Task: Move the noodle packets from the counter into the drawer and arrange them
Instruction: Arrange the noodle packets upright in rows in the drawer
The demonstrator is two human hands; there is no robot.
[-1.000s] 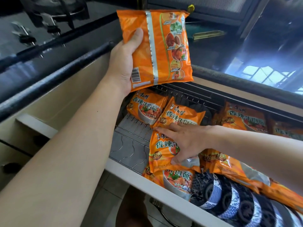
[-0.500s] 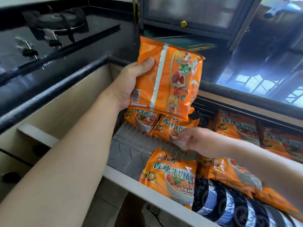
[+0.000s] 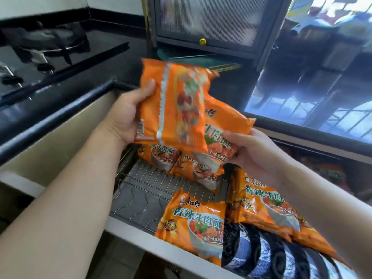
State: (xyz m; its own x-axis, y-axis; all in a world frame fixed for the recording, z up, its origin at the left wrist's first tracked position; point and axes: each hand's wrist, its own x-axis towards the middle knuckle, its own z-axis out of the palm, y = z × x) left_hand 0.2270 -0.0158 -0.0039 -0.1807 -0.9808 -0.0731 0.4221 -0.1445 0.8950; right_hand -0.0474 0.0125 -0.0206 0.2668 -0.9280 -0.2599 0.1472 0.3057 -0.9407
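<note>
Your left hand [image 3: 128,113] grips a shiny orange plastic noodle packet [image 3: 173,105] by its left edge, thumb over the front, back seam facing you. It is upright and clear of the open pull-out drawer [image 3: 128,228], probably so you can see the gap below before setting it down.

Your right hand [image 3: 253,156] grasps a second orange noodle packet [image 3: 225,125], printed side up, by its near right corner. It is tilted and tucked partly behind the first, also above the drawer. Both are blurred, so the finger detail is unclear.

In the drawer:
- Two orange packets [image 3: 161,156] lie flat on the wire rack [image 3: 145,182] at the far side, side by side, one [image 3: 201,174] overlapping to the right.
- One packet [image 3: 193,220] stands against the near drawer front.
- Another packet [image 3: 267,208] lies slanted to its right, over the row of blue-and-white patterned bowls [image 3: 267,256] standing on edge. That is why it sits crooked.

The bare rack at left and centre looks like the obvious slot for the two packets you're holding. More orange packets seem to sit in the dim far right part, too dark to tell. The black hob [image 3: 46,47] is far left on the dark worktop [image 3: 112,63]; no packets show on it.
</note>
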